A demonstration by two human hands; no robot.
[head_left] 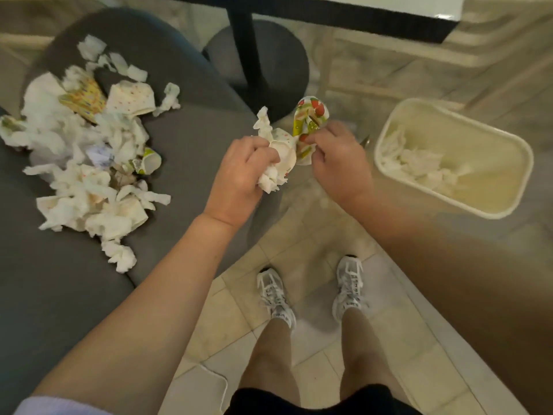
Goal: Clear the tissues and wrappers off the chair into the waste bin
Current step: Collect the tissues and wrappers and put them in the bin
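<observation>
White tissue wad [270, 175] is clenched in left hand [239, 172], printed wrapper [309, 127] pinched by right hand [338, 158]; both are held near waste bin [508, 202], likely for dropping.

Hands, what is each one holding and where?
Left hand clutches crumpled tissues around their middle; right hand pinches a printed wrapper at its lower edge.
</observation>
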